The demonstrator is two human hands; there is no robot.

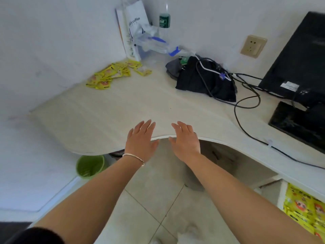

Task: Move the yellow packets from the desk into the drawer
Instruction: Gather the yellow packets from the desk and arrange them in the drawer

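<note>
The pale bench point(123, 106) is filling most of the view, with a black monitor point(299, 59) standing at its right end. Below the bench at lower right, the drawer point(281, 192) is sitting open and already showing yellow packs inside. A black bundle point(198, 80) with cables point(246, 106) draped over it is lying toward the back. A green bin point(89, 166) is waiting on the floor under the bench's left edge.

Both arms are reaching forward. The left grip point(140, 140) and right grip point(186, 140) are hovering side by side over the near edge, fingers spread, palms down, carrying nothing. Whether they are touching the surface, I cannot tell.

The yellow packets point(112, 73) are lying well apart from both grips, heaped loosely in the far left corner against the wall, just beside a white coffee bag point(133, 23).

The danger I'm seeing is that the heap is loose and overlapping. A hurried scoop is likely to spill packets off the left edge toward the bin, or to knock the coffee bag over. The carry is long too, running right across the bench, so slippery packets may be sliding out on the way.
</note>
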